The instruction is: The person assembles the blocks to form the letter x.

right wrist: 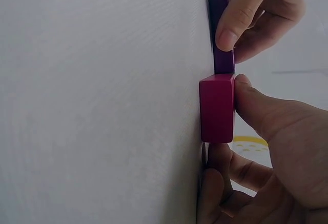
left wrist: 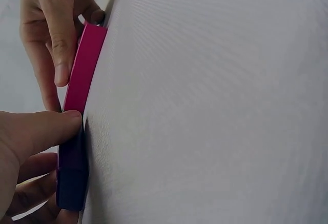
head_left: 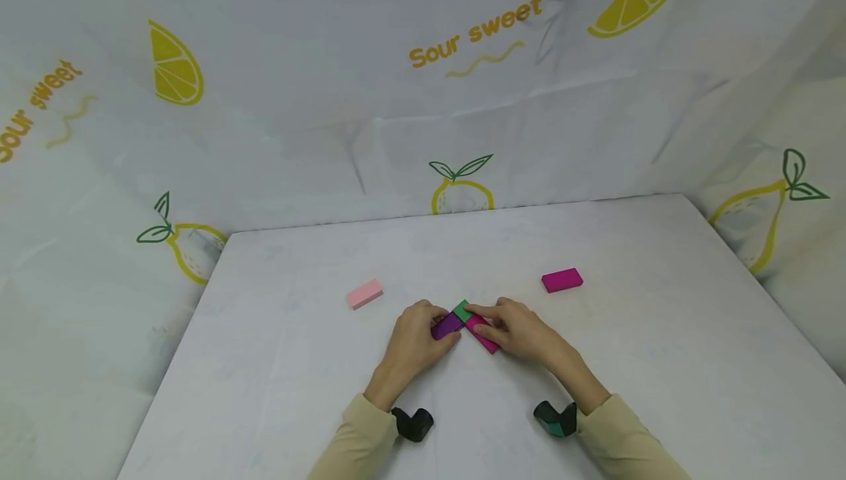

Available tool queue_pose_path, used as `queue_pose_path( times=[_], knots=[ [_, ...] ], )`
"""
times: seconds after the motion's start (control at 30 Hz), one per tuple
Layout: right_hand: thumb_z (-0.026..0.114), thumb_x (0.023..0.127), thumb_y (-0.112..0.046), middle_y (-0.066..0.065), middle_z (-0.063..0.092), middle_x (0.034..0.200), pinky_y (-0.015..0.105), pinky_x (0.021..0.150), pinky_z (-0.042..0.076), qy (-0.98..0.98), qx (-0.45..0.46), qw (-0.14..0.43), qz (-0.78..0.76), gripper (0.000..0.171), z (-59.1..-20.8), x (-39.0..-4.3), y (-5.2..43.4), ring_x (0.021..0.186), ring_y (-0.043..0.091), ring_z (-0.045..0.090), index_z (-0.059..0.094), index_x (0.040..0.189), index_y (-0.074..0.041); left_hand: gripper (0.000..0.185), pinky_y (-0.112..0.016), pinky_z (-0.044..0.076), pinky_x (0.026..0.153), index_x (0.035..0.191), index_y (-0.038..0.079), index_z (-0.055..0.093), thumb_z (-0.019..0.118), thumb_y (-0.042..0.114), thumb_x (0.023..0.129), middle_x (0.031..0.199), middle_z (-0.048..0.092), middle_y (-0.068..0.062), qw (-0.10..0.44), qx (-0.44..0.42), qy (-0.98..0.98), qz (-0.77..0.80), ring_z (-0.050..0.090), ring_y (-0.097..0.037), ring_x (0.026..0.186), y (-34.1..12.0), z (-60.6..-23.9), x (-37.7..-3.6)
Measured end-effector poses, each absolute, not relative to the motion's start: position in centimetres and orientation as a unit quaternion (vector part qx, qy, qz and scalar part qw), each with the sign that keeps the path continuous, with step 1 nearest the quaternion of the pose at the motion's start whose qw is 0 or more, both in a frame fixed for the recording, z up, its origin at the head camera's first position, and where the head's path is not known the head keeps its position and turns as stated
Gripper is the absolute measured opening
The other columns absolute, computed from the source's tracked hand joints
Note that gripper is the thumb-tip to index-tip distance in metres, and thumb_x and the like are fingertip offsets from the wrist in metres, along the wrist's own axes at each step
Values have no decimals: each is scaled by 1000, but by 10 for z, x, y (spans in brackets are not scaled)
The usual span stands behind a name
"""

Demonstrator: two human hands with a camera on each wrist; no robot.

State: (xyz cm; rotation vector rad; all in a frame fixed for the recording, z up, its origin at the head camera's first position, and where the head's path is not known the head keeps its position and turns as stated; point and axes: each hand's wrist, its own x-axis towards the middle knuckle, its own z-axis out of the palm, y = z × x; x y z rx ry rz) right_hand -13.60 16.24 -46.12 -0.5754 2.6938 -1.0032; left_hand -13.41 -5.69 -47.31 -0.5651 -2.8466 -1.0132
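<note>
In the head view three blocks meet at an angle mid-table: a purple block [head_left: 447, 326], a small-looking green block [head_left: 462, 310] at the corner and a magenta block [head_left: 485, 340]. My left hand [head_left: 415, 339] grips the purple block between thumb and fingers. With its thumb on the magenta block, my right hand [head_left: 522, 332] holds that piece while the index finger reaches onto the green one. The right wrist view shows the magenta block [right wrist: 217, 111] end-on, right against the purple block [right wrist: 221, 26]. From the left wrist, the green block is hidden.
A pale pink block [head_left: 364, 294] lies farther back on the left. Another magenta block [head_left: 562, 280] lies back on the right. The white-covered table [head_left: 297, 377] ends at a lemon-printed cloth [head_left: 284, 135] behind. Dark wrist devices [head_left: 413, 426] sit by both sleeves.
</note>
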Motion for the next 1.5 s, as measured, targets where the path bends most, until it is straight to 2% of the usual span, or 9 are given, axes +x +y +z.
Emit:
queue_pose_path(
  times=[0.47,1.27,1.5],
  knots=[
    [69,98,-22,1,49,79,21,57,34,914,-194,104,-340,43,-460,-135,162,67,10,40,65,139,-16,30,-17,39,64,112,3,76,80,20,87,91,67,-5,4,-205,-930,-306,47,-6,74,-56,-471,-138],
    [70,97,-22,-1,47,78,21,58,35,919,-204,95,-324,45,-460,-134,161,68,9,41,62,141,-15,30,-18,41,66,110,4,75,80,22,86,91,67,-4,9,-209,-926,-313,50,-7,76,-58,-472,-140],
    [69,98,-22,-1,48,79,21,58,36,919,-200,98,-327,46,-459,-132,161,68,9,42,61,142,-14,41,-20,45,69,121,5,72,79,26,87,97,69,-6,9,-210,-927,-312,57,-11,80,-57,-471,-138]
  ],
)
